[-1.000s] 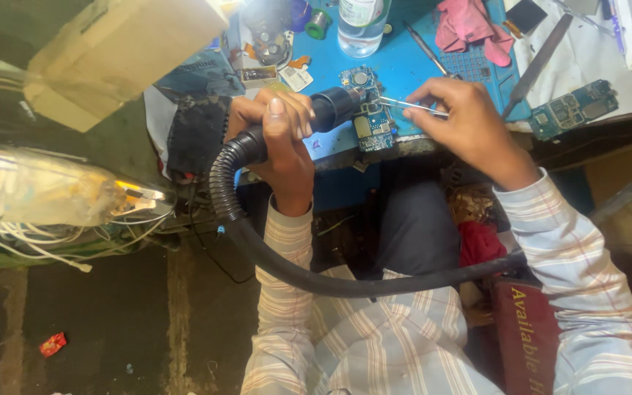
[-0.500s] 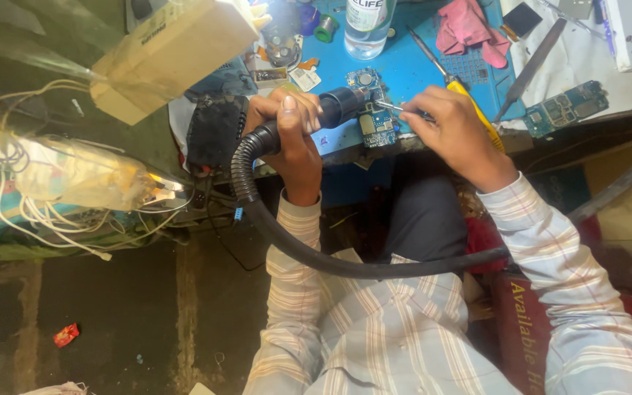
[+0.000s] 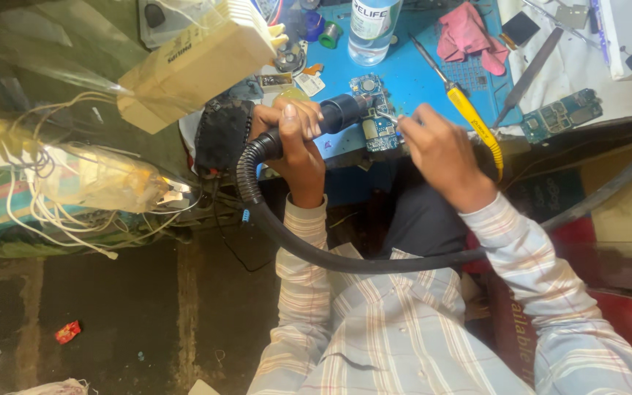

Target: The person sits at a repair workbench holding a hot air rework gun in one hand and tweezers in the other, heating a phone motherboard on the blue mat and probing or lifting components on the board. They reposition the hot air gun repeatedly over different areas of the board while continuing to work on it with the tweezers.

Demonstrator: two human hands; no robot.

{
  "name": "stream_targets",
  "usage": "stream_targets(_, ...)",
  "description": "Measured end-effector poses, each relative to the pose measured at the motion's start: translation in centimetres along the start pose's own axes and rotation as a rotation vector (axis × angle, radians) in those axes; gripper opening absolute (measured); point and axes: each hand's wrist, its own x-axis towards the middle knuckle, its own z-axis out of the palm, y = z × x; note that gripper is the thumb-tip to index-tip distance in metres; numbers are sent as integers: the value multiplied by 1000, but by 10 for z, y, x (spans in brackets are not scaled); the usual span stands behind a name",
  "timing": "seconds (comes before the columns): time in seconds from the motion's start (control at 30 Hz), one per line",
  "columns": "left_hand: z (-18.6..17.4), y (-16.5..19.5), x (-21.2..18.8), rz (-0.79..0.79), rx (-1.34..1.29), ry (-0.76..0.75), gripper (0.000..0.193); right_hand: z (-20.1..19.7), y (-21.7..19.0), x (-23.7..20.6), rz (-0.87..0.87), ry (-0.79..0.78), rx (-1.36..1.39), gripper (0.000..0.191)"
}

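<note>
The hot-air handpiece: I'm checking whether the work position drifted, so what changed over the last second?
Little moved. The left hand keeps its grip on the hot-air handpiece, nozzle aimed at the small circuit board on the blue mat. The right hand has edged slightly closer to the board with its thin metal tool. The camera shifted, bringing the yellow-handled tool into view.
</note>
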Motion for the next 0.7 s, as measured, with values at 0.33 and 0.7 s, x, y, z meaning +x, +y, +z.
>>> stream_targets(0.33,0,-3,-5,27,0,23,22,24,-21,-14,-65,95,-222,24)
stream_targets(0.7,-1,-6,-16,75,5,76,21,15,10,-9,-356,43,-441,16)
